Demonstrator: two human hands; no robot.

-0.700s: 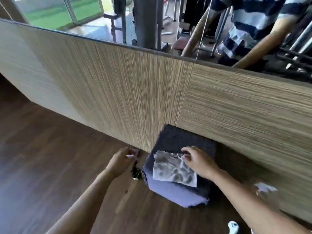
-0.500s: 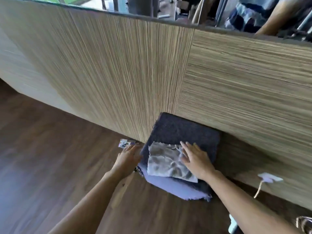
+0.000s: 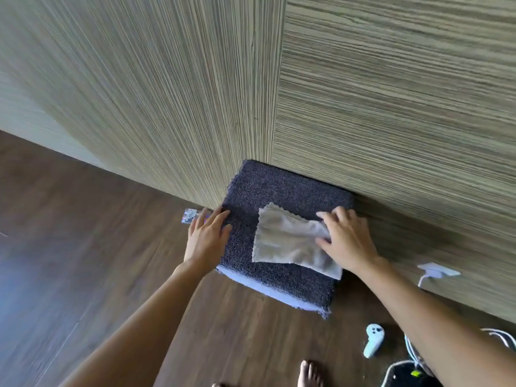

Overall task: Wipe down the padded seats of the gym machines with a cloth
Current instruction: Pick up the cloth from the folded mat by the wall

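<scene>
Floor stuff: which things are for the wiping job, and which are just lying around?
For the job:
cloth, under the right hand
dark fuzzy pad, steadied at its edge by the left hand

Just lying about:
white controller
small packet
white plug in the wall
cables
</scene>
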